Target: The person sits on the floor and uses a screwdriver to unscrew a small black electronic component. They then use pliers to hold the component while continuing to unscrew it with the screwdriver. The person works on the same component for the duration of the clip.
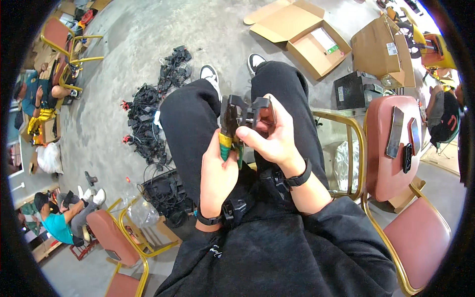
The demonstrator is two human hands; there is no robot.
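The left hand (219,174) has its grip wrapped round the yellow and green handles of the pliers (225,140), whose dark nose points to the far side. The right hand (277,141) has its grip pinched on a black part (240,103), thumb on the near side. Pliers and black part are both up over the gap between the knees, the part mostly right of the pliers; they overlap here, so I can't be sure just where they touch.

On the floor to the left lies a long heap of black cables (144,119) with some red ends. Far right are an open carton (303,55) and a black case (350,92). On the right, a chair (383,175) bears two flat strips (394,132) and a small black piece (407,159).
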